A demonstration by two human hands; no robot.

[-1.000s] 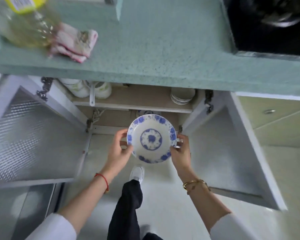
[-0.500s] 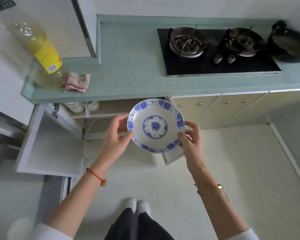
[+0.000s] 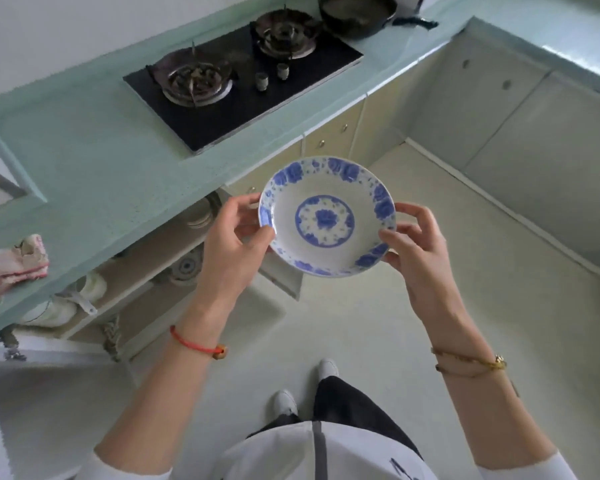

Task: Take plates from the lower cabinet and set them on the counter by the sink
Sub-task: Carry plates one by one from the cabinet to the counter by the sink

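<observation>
A white plate with blue flowers (image 3: 326, 216) is held level in the air over the floor, in front of the counter edge. My left hand (image 3: 232, 244) grips its left rim and my right hand (image 3: 416, 247) grips its right rim. The lower cabinet (image 3: 146, 271) stands open at the left under the green counter (image 3: 94, 161); several more dishes (image 3: 187, 265) sit on its shelves. No sink is in view.
A black gas hob (image 3: 243, 81) is set in the counter, with a dark pan (image 3: 357, 12) behind it. A pink cloth (image 3: 14, 265) lies at the counter's left edge. An open cabinet door (image 3: 281, 278) juts out below the plate. Closed cabinets line the right.
I have stood up from the cabinet with the plate and turned right. The plate rose from cabinet height to above the counter edge. The oil bottle has left the view.
</observation>
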